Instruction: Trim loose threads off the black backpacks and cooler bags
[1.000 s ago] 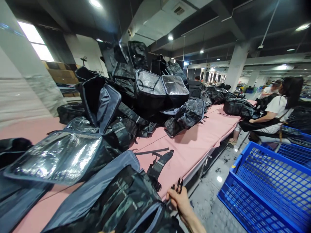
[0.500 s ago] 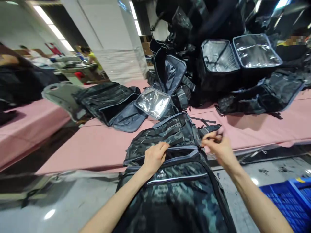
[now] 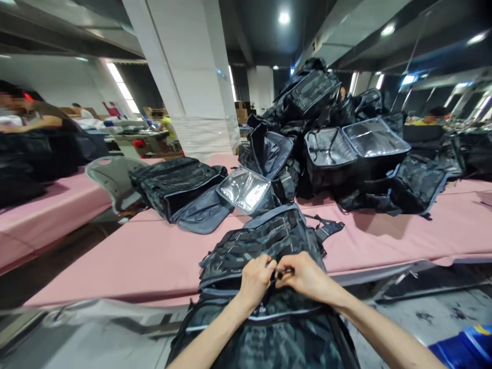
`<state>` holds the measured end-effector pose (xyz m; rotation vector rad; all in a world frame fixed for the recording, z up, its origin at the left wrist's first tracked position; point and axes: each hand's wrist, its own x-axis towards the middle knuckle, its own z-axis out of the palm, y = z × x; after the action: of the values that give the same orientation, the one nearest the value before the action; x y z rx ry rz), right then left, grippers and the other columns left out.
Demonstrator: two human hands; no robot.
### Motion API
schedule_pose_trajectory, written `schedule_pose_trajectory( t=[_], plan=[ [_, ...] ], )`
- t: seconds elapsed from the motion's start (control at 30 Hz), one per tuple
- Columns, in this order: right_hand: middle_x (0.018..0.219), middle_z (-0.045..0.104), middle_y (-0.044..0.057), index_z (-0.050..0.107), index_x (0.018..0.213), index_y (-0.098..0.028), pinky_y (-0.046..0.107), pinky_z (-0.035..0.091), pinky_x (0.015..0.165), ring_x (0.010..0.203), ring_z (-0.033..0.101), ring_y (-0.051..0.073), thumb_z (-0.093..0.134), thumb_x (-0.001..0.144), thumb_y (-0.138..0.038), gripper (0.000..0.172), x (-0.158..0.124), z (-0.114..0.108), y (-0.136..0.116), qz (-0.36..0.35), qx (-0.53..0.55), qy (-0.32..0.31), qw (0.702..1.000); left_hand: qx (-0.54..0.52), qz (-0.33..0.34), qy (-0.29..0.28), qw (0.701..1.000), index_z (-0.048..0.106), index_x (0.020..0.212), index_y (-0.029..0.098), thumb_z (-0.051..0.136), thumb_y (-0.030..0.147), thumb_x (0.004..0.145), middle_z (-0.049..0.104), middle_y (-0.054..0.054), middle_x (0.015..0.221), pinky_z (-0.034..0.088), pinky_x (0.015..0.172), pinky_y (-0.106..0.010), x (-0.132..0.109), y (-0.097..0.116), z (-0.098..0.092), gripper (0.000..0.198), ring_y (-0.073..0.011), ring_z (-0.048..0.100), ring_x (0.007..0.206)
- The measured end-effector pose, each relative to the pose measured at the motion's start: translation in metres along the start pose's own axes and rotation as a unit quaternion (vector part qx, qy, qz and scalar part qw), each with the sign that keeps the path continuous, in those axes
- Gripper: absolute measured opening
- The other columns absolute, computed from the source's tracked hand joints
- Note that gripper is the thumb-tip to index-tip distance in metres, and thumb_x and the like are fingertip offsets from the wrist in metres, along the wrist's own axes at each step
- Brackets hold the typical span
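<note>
Since half a second earlier, the right hand [image 3: 303,277] had come in from the right end of the zip to the middle of the pack [image 3: 284,320], just beside the left hand [image 3: 257,279]. The left grip was curled tight on the pack's edge, probably to hold the cloth steady against the other hand's pull. The right grip was pinched close round a small dark tool [image 3: 282,273]; whether it also had hold of cloth or the zip, I could not tell.

The pack lay with its far half on the pink bench [image 3: 154,256] and its near half past the bench's front edge, towards the wearer, which seemed to put the zip line within easy reach of both hands. A loose strap [image 3: 329,228] lay off its right side, clear of the fingers.

Farther back, a foil-lined bag [image 3: 332,146] sat with its lid folded back beside it, below a heap of packs [image 3: 311,92], perhaps stacked there to save room. At the lower right stood a blue crate [image 3: 465,348].
</note>
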<state>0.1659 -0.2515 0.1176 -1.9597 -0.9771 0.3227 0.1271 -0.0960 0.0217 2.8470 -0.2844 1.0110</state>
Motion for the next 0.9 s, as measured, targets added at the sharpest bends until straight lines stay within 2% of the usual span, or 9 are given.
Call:
schedule_pose_trajectory(
  t=[0.13, 0.2, 0.3, 0.4, 0.5, 0.6, 0.7, 0.77, 0.9],
  plan=[
    [0.051, 0.053, -0.005, 0.063, 0.057, -0.018, 0.022, 0.027, 0.053, 0.054, 0.049, 0.010, 0.077, 0.053, -0.014, 0.015, 0.031, -0.004, 0.005, 0.009, -0.084, -0.010, 0.996, -0.118, -0.110, -0.055, 0.985, 0.062, 0.067, 0.017, 0.051, 0.010, 0.072, 0.062, -0.004, 0.066, 0.045, 0.065, -0.026, 0.009, -0.009, -0.002, 0.014, -0.0170, 0.059, 0.067],
    [0.054, 0.054, -0.005, 0.063, 0.058, -0.017, 0.021, 0.027, 0.053, 0.056, 0.050, 0.011, 0.077, 0.058, -0.021, 0.014, 0.038, -0.015, 0.010, 0.022, -0.109, 0.029, 0.993, -0.222, -0.147, -0.111, 0.958, 0.068, 0.078, 0.017, 0.054, 0.007, 0.066, 0.068, -0.006, 0.082, 0.048, 0.078, -0.030, 0.020, -0.013, -0.011, 0.021, -0.0198, 0.063, 0.083],
    [0.066, 0.060, -0.002, 0.064, 0.067, -0.017, 0.021, 0.031, 0.056, 0.064, 0.053, 0.012, 0.069, 0.069, -0.025, 0.010, 0.033, -0.027, 0.014, 0.028, -0.130, 0.101, 0.986, -0.385, -0.147, -0.157, 0.898, 0.068, 0.102, 0.020, 0.062, 0.012, 0.064, 0.066, -0.005, 0.111, 0.045, 0.094, -0.033, 0.039, -0.006, -0.026, 0.039, -0.0215, 0.058, 0.104],
    [0.079, 0.064, 0.000, 0.065, 0.073, -0.019, 0.022, 0.037, 0.063, 0.072, 0.056, 0.013, 0.065, 0.072, -0.022, 0.003, 0.018, -0.025, 0.017, 0.006, -0.145, 0.115, 0.983, -0.468, -0.164, -0.166, 0.852, 0.071, 0.082, 0.015, 0.059, 0.021, 0.072, 0.070, -0.005, 0.090, 0.049, 0.082, -0.031, 0.055, 0.016, -0.032, 0.017, -0.0204, 0.062, 0.086],
    [0.087, 0.066, 0.001, 0.067, 0.083, -0.022, 0.023, 0.040, 0.070, 0.080, 0.059, 0.015, 0.062, 0.072, -0.017, 0.013, 0.000, -0.022, 0.024, -0.009, -0.163, 0.090, 0.983, -0.470, -0.177, -0.147, 0.852, 0.069, 0.069, 0.015, 0.053, 0.029, 0.079, 0.070, -0.005, 0.078, 0.048, 0.073, -0.028, 0.056, 0.025, -0.038, 0.023, -0.0188, 0.062, 0.076],
    [0.093, 0.066, 0.002, 0.067, 0.088, -0.023, 0.024, 0.041, 0.070, 0.084, 0.061, 0.017, 0.052, 0.072, -0.011, 0.025, -0.017, -0.028, 0.038, 0.000, -0.201, 0.066, 0.977, -0.396, -0.180, -0.094, 0.896, 0.069, 0.073, 0.020, 0.052, 0.037, 0.082, 0.071, -0.004, 0.082, 0.046, 0.079, -0.030, 0.032, 0.002, -0.054, 0.026, -0.0186, 0.062, 0.082],
    [0.098, 0.065, 0.002, 0.065, 0.091, -0.024, 0.025, 0.044, 0.074, 0.087, 0.062, 0.016, 0.044, 0.075, -0.011, 0.030, -0.029, -0.037, 0.058, 0.003, -0.231, 0.045, 0.972, -0.309, -0.255, -0.027, 0.916, 0.069, 0.072, 0.022, 0.053, 0.042, 0.079, 0.071, -0.003, 0.080, 0.045, 0.081, -0.032, -0.016, -0.048, -0.072, 0.027, -0.0196, 0.062, 0.082],
    [0.101, 0.065, 0.002, 0.064, 0.092, -0.024, 0.027, 0.046, 0.077, 0.089, 0.062, 0.017, 0.044, 0.077, -0.015, 0.027, -0.035, -0.038, 0.072, 0.007, -0.230, 0.035, 0.973, -0.283, -0.364, 0.001, 0.887, 0.069, 0.072, 0.021, 0.054, 0.044, 0.076, 0.071, -0.003, 0.080, 0.046, 0.079, -0.032, -0.052, -0.084, -0.083, 0.028, -0.0208, 0.062, 0.081],
    [0.105, 0.065, 0.003, 0.064, 0.093, -0.025, 0.029, 0.049, 0.078, 0.091, 0.063, 0.018, 0.044, 0.078, -0.021, 0.026, -0.040, -0.026, 0.101, 0.001, -0.217, 0.021, 0.976, -0.286, -0.562, 0.028, 0.776, 0.066, 0.066, 0.016, 0.057, 0.051, 0.068, 0.068, -0.005, 0.068, 0.046, 0.066, -0.029, -0.105, -0.134, -0.088, 0.037, -0.0204, 0.061, 0.069]
  ],
)
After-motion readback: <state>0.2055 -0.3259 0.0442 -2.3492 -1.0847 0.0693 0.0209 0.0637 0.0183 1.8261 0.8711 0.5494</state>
